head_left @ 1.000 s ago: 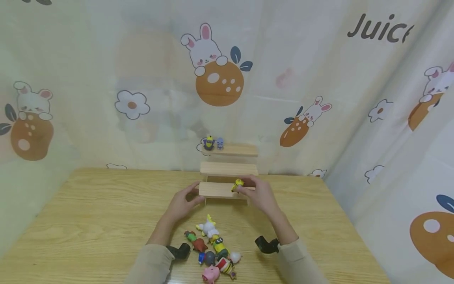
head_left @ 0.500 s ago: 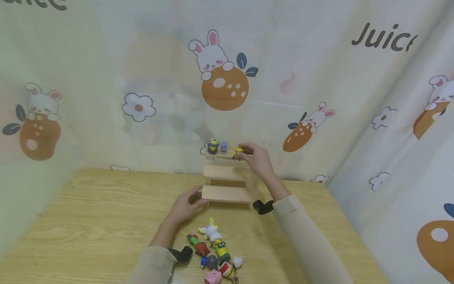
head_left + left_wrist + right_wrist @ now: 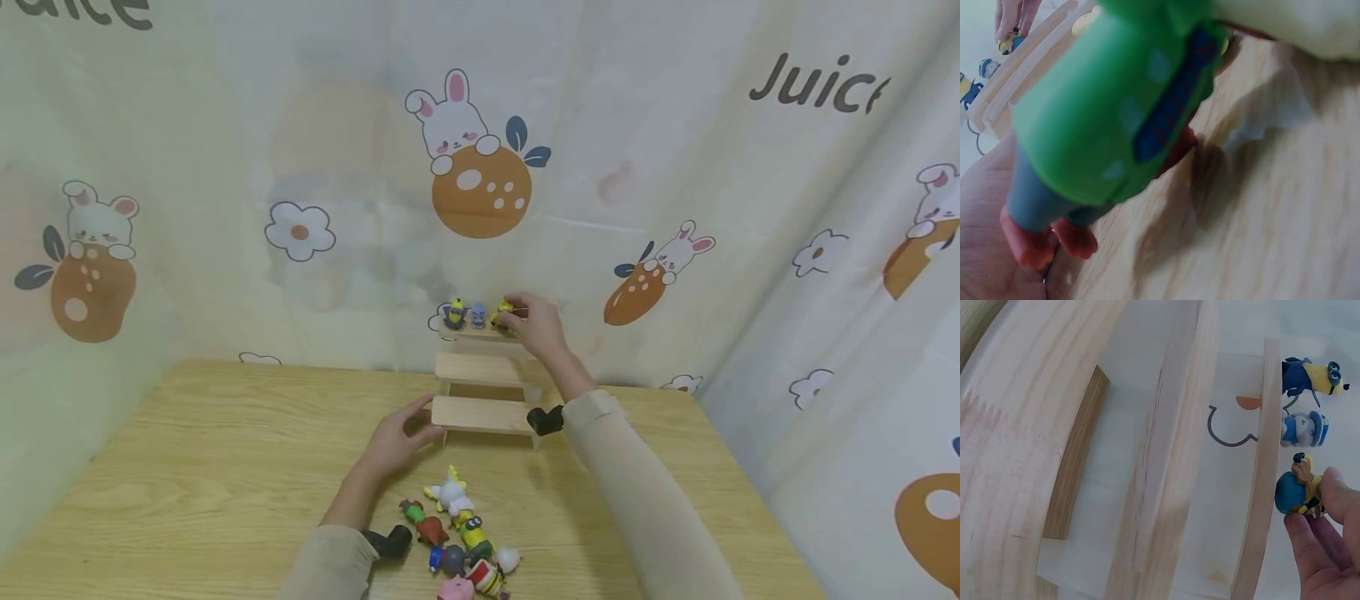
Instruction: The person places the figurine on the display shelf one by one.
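Note:
A three-tier wooden display stand (image 3: 487,413) stands at the back of the table. My left hand (image 3: 397,437) grips the left end of its lowest step, thumb at the front. Up at the top step, my right hand (image 3: 538,328) pinches a small yellow minion figurine (image 3: 1292,490) with a blue lower part, its base right at the step's surface. To its left stand a pale figurine in a blue cap (image 3: 1302,428) and a yellow minion figurine in dark blue (image 3: 1317,379). The middle and lowest steps hold no figurines.
Several toy figures lie in a pile in front of the stand, including a green minion (image 3: 476,535), a white one with yellow tips (image 3: 452,496) and a pink pig (image 3: 456,588). One green-shirted toy (image 3: 1104,106) looms close in the left wrist view. A printed curtain (image 3: 352,150) hangs behind.
My right hand has carried the minion figurine from above the lowest step up to the top step, then slightly left beside the pale figurine. The left hand has stayed at the stand's lower left end.

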Tool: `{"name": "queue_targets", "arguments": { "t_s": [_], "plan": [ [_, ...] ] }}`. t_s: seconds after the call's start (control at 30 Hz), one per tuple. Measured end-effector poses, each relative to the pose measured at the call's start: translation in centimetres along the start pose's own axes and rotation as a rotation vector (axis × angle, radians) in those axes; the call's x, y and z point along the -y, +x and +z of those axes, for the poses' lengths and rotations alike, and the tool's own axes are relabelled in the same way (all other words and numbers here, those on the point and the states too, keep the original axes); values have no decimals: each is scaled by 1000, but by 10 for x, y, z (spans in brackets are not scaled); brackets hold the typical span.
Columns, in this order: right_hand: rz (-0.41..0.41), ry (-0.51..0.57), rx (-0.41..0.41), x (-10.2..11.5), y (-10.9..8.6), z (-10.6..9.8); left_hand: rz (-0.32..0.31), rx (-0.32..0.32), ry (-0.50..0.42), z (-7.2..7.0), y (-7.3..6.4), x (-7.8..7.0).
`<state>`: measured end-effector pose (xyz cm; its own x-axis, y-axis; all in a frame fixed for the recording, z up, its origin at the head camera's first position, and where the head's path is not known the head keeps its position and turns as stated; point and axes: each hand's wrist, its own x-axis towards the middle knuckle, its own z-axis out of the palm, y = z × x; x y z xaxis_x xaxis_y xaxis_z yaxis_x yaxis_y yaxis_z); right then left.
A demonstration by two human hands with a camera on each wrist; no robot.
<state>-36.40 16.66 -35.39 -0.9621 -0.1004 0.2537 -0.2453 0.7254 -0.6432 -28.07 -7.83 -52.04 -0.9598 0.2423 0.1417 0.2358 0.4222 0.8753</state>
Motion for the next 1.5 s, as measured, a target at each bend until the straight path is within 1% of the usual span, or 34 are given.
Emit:
{"name": "queue_targets", "arguments": {
  "t_s": [0.1,0.33,0.63,0.87,1.0,1.2,1.5],
  "plan": [
    [5,7,1,0,0,0,2,1,3,0,0,0],
    [-1,18,31,2,0,-2,16,-1,5,0,1,3],
    [0,21,59,1,0,-5,-1,6,-18,0,-1,0],
    [0,26,74,2,0,-6,2,4,-15,0,-1,0],
    [-10,13,77,3,0,-6,1,6,-18,0,-1,0],
    [-24,31,73,3,-1,-7,6,4,-12,0,0,0],
    [-10,50,68,-1,-3,-10,10,6,-14,-1,-1,-2]
  ]
}}
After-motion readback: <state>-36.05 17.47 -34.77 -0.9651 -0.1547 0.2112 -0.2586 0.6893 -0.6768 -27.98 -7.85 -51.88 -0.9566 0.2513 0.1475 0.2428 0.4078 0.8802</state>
